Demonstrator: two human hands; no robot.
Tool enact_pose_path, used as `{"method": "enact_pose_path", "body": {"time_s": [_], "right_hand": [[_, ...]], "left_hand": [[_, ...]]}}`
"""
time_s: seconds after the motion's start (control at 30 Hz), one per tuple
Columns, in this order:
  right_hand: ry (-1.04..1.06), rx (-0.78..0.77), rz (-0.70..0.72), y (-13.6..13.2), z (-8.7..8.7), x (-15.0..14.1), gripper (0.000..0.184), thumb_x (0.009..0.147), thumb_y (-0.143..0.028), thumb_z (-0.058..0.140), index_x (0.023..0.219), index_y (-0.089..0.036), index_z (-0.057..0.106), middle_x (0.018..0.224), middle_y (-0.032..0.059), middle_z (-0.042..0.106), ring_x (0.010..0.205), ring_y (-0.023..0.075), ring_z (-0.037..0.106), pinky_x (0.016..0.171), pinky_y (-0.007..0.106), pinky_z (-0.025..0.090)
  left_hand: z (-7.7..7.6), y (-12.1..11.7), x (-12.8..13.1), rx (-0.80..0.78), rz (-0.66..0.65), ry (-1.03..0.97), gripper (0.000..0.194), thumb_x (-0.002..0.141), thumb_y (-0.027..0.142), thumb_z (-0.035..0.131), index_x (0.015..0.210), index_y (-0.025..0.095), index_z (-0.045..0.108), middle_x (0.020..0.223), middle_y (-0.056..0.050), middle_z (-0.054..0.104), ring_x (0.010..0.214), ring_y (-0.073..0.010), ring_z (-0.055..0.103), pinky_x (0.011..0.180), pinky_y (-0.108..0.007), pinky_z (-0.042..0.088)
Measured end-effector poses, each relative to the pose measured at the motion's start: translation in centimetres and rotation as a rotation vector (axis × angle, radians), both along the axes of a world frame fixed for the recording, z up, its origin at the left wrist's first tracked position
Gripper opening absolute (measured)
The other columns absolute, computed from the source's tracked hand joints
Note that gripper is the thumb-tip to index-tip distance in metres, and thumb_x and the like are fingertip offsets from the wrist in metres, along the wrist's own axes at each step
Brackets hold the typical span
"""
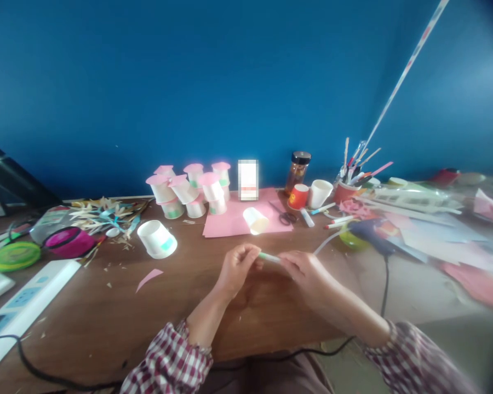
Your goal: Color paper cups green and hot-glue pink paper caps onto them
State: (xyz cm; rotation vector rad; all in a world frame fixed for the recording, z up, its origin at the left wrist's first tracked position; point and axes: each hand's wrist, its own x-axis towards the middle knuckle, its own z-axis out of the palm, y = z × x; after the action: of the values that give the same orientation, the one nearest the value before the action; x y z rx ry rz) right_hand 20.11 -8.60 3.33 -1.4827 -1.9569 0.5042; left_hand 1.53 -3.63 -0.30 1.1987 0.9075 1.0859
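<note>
A slim white marker pen (271, 257) with a green end is held level between my two hands, above the front of the table. My left hand (238, 265) pinches the green end, fingers closed. Wrapped round the other end is my right hand (306, 271), which hides that part of the pen. Just beyond them a white paper cup (255, 220) lies tipped on its side on pink paper (222, 224). Another white paper cup (156, 239) with a green patch sits upside down to the left.
Stacked cups with pink tops (189, 189) stand at the back. Scissors (286, 216), a red cup (298, 197), a jar (298, 172) and loose markers (339, 221) are to the right. A power strip (28, 306) and cable lie left, near a pink scrap (149, 278).
</note>
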Motion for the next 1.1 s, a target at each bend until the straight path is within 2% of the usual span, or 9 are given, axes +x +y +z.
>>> {"method": "enact_pose_path", "body": {"time_s": [0.17, 0.43, 0.67, 0.77, 0.83, 0.9, 1.0, 1.1], "right_hand": [[0.004, -0.003, 0.006, -0.2, -0.3, -0.2, 0.026, 0.090, -0.030, 0.044, 0.090, -0.023, 0.069, 0.086, 0.0048, 0.070, 0.076, 0.0189, 0.063, 0.071, 0.028, 0.045], [0.017, -0.039, 0.036, -0.3, 0.0, -0.4, 0.030, 0.092, -0.030, 0.041, 0.089, -0.021, 0.069, 0.083, 0.0054, 0.070, 0.076, 0.0192, 0.063, 0.069, 0.028, 0.046], [-0.031, 0.012, -0.031, -0.5, -0.2, -0.7, 0.025, 0.089, -0.030, 0.045, 0.084, -0.023, 0.068, 0.080, 0.0055, 0.070, 0.072, 0.0199, 0.063, 0.064, 0.028, 0.046], [-0.124, 0.034, -0.055, -0.2, -0.4, 0.3, 0.022, 0.088, -0.029, 0.046, 0.088, -0.023, 0.067, 0.086, 0.0054, 0.070, 0.076, 0.0199, 0.063, 0.067, 0.028, 0.045], [-0.230, 0.031, -0.144, 0.5, -0.4, 1.4, 0.022, 0.087, -0.028, 0.045, 0.093, -0.023, 0.065, 0.090, 0.0051, 0.070, 0.079, 0.0199, 0.063, 0.068, 0.028, 0.043], [-0.336, 0.001, -0.292, 1.5, -0.2, 3.1, 0.023, 0.087, -0.025, 0.044, 0.095, -0.022, 0.064, 0.089, 0.0052, 0.069, 0.077, 0.0195, 0.063, 0.066, 0.027, 0.042], [-0.474, -0.059, -0.517, 3.2, 0.3, 5.9, 0.024, 0.084, -0.022, 0.044, 0.097, -0.019, 0.064, 0.086, 0.0080, 0.068, 0.075, 0.0212, 0.063, 0.061, 0.027, 0.040], [-0.556, -0.090, -0.642, 4.8, 0.6, 8.2, 0.027, 0.087, -0.024, 0.041, 0.100, -0.015, 0.062, 0.084, 0.0127, 0.067, 0.075, 0.0252, 0.063, 0.062, 0.031, 0.042]], "left_hand": [[0.1, -0.2, 0.0, 0.041, -0.019, 0.024, 0.024, 0.076, 0.039, 0.062, 0.080, 0.015, 0.062, 0.067, 0.000, 0.063, 0.061, -0.0121, 0.061, 0.062, -0.027, 0.053], [0.1, -0.5, 0.0, 0.007, -0.038, -0.001, 0.024, 0.076, 0.038, 0.062, 0.080, 0.014, 0.061, 0.067, 0.000, 0.063, 0.060, -0.0120, 0.062, 0.061, -0.027, 0.054], [0.1, -0.2, 0.0, 0.003, -0.068, 0.016, 0.026, 0.077, 0.040, 0.061, 0.080, 0.014, 0.060, 0.069, -0.001, 0.063, 0.062, -0.0130, 0.063, 0.063, -0.029, 0.055], [0.1, 0.2, 0.2, 0.045, -0.010, 0.080, 0.032, 0.079, 0.044, 0.057, 0.090, 0.014, 0.061, 0.073, -0.002, 0.065, 0.064, -0.0141, 0.063, 0.064, -0.029, 0.055], [0.1, 0.4, 0.2, 0.076, 0.087, 0.132, 0.039, 0.081, 0.046, 0.053, 0.103, 0.014, 0.058, 0.077, -0.004, 0.065, 0.065, -0.0149, 0.064, 0.062, -0.029, 0.055], [0.0, 0.5, 0.0, 0.123, 0.169, 0.173, 0.043, 0.082, 0.047, 0.051, 0.109, 0.014, 0.055, 0.077, -0.004, 0.065, 0.064, -0.0148, 0.064, 0.060, -0.029, 0.054], [-0.2, 0.5, -0.2, 0.174, 0.211, 0.190, 0.039, 0.082, 0.046, 0.052, 0.103, 0.014, 0.057, 0.073, -0.004, 0.064, 0.059, -0.0138, 0.063, 0.057, -0.027, 0.054], [-0.4, 0.4, -0.3, 0.175, 0.219, 0.183, 0.037, 0.082, 0.046, 0.052, 0.100, 0.014, 0.057, 0.073, -0.004, 0.064, 0.060, -0.0136, 0.062, 0.057, -0.027, 0.053]]}}
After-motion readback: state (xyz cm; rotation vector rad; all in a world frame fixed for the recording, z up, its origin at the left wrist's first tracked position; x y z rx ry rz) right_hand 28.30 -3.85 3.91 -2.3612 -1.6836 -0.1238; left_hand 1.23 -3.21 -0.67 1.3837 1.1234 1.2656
